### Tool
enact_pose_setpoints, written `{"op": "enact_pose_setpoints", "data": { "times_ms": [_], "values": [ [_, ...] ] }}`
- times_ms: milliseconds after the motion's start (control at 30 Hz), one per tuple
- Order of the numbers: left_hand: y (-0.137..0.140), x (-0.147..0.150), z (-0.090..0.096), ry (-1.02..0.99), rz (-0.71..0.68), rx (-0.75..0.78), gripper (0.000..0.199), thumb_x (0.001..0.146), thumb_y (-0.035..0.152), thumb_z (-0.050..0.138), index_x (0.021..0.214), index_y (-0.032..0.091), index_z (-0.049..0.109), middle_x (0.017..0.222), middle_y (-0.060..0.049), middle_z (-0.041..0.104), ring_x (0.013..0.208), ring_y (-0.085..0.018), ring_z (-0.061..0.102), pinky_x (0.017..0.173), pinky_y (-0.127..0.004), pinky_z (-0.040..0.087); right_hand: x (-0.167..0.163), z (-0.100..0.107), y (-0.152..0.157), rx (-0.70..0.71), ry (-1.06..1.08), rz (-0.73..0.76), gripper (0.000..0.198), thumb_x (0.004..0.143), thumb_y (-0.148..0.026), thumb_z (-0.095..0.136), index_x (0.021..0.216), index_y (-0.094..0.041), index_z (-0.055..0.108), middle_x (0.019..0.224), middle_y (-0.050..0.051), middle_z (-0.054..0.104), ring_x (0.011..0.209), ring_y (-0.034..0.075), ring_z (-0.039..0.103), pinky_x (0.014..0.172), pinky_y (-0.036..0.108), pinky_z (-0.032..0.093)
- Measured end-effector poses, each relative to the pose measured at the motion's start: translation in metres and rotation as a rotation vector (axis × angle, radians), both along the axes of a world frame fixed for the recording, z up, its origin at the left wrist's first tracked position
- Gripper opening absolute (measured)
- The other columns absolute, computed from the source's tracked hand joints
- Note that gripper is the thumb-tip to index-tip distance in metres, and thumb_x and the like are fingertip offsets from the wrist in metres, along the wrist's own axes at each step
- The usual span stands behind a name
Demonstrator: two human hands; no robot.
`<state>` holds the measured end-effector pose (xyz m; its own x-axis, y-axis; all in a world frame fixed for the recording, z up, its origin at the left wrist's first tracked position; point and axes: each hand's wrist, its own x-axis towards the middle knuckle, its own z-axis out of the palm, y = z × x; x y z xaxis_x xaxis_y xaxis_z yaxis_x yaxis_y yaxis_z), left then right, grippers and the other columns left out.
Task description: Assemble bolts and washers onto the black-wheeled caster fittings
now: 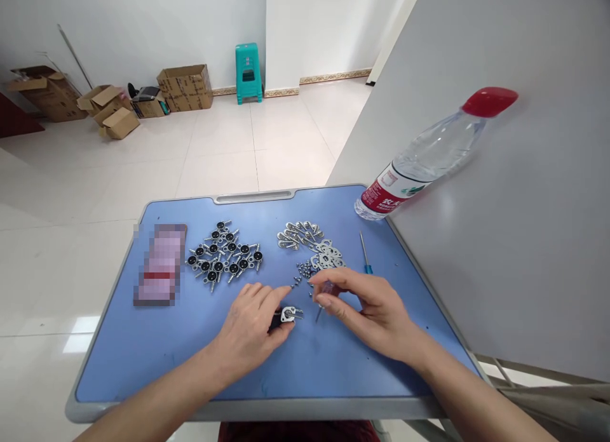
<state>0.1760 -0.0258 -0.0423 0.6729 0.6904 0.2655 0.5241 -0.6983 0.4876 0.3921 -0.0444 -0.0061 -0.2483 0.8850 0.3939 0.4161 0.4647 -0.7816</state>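
Note:
My left hand (257, 318) is closed on a small black part with a white metal plate (288, 314) at its end and thin prongs pointing right. My right hand (366, 312) pinches a small screwdriver (320, 311), its translucent handle between the fingers and its thin shaft slanting down, apart from the part. Close beyond the fingers lie loose screws (304, 270) and a pile of flat metal plates (328, 256). Behind these are several shiny oblong metal pieces (299, 234). Several black-and-silver metal parts (223, 251) are spread at the left.
A second screwdriver (365, 254) with a blue handle lies at the right on the blue table (176, 359). A red-capped water bottle (405, 166) stands at the back right by a grey panel. A pixelated pinkish object (162, 264) lies left. Cardboard boxes (185, 88) and a green stool (248, 73) are beyond.

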Motion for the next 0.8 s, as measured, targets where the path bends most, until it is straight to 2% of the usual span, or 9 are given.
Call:
{"op": "enact_pose_setpoints", "data": {
  "times_ms": [67,133,333,433,467,567,633,700,800],
  "values": [
    [-0.002,-0.001,0.000,-0.018,0.001,-0.022,0.043,0.090,0.026,0.056,0.129,0.014,0.043,0.081,-0.001,0.062,0.071,-0.019,0.056,0.067,-0.036,0.046,0.002,-0.001,0.001,-0.163,-0.018,0.068,0.013,0.092,-0.019,0.056,0.105,-0.022,0.060,0.073,-0.002,0.065,0.061,0.010,0.060,0.057,0.020,0.051],
    [-0.004,-0.002,0.001,-0.057,-0.013,-0.061,0.050,0.089,0.024,0.057,0.134,0.016,0.036,0.079,0.000,0.062,0.070,-0.018,0.057,0.068,-0.035,0.046,0.003,-0.003,0.003,-0.252,-0.032,0.097,0.012,0.094,-0.022,0.054,0.105,-0.022,0.060,0.074,-0.002,0.066,0.063,0.010,0.063,0.058,0.020,0.051],
    [-0.011,-0.004,0.008,-0.101,-0.031,-0.161,0.063,0.079,0.012,0.054,0.137,0.019,0.031,0.078,0.002,0.062,0.070,-0.017,0.058,0.071,-0.035,0.046,-0.002,-0.009,0.007,-0.211,-0.050,0.042,0.014,0.096,-0.020,0.048,0.107,-0.022,0.056,0.088,0.000,0.069,0.077,0.013,0.067,0.070,0.024,0.053],
    [-0.011,-0.005,0.012,-0.075,-0.020,-0.165,0.054,0.077,0.013,0.053,0.129,0.018,0.038,0.075,0.002,0.059,0.066,-0.017,0.055,0.069,-0.035,0.045,-0.002,-0.011,0.008,-0.172,-0.037,0.037,0.017,0.096,-0.019,0.047,0.110,-0.023,0.055,0.096,0.001,0.069,0.083,0.013,0.067,0.076,0.026,0.054],
    [-0.009,-0.005,0.014,-0.051,-0.007,-0.148,0.049,0.077,0.013,0.054,0.125,0.018,0.042,0.080,-0.001,0.059,0.069,-0.018,0.055,0.069,-0.036,0.045,-0.002,-0.011,0.007,-0.161,-0.031,0.026,0.018,0.097,-0.019,0.046,0.112,-0.023,0.054,0.096,0.001,0.069,0.083,0.013,0.066,0.076,0.026,0.054],
    [-0.002,-0.006,0.020,-0.019,-0.066,-0.072,0.045,0.080,0.011,0.054,0.123,0.019,0.048,0.114,-0.011,0.057,0.102,-0.026,0.054,0.086,-0.044,0.043,-0.002,-0.010,0.007,-0.131,-0.005,-0.035,0.019,0.097,-0.019,0.046,0.114,-0.022,0.053,0.091,0.001,0.067,0.078,0.013,0.065,0.073,0.026,0.054],
    [0.004,-0.005,0.023,0.014,-0.162,-0.044,0.041,0.083,0.007,0.052,0.121,0.021,0.051,0.127,-0.011,0.052,0.117,-0.027,0.046,0.094,-0.046,0.039,0.000,-0.009,0.007,-0.110,0.016,-0.079,0.019,0.096,-0.019,0.047,0.114,-0.022,0.053,0.089,0.001,0.066,0.074,0.013,0.064,0.071,0.027,0.054],
    [0.009,-0.004,0.023,0.053,-0.240,-0.048,0.036,0.086,0.005,0.049,0.118,0.021,0.054,0.124,-0.009,0.056,0.118,-0.026,0.046,0.095,-0.044,0.038,0.001,-0.007,0.007,-0.088,0.041,-0.112,0.018,0.096,-0.019,0.048,0.113,-0.022,0.054,0.087,0.001,0.066,0.073,0.013,0.063,0.071,0.027,0.054],
    [0.013,-0.002,0.020,0.085,-0.264,-0.047,0.023,0.093,0.008,0.047,0.109,0.019,0.058,0.105,-0.007,0.063,0.104,-0.023,0.053,0.087,-0.040,0.042,0.004,-0.004,0.006,-0.055,0.082,-0.141,0.018,0.095,-0.018,0.049,0.112,-0.021,0.054,0.085,0.001,0.066,0.072,0.013,0.062,0.070,0.027,0.054]
  ]
}}
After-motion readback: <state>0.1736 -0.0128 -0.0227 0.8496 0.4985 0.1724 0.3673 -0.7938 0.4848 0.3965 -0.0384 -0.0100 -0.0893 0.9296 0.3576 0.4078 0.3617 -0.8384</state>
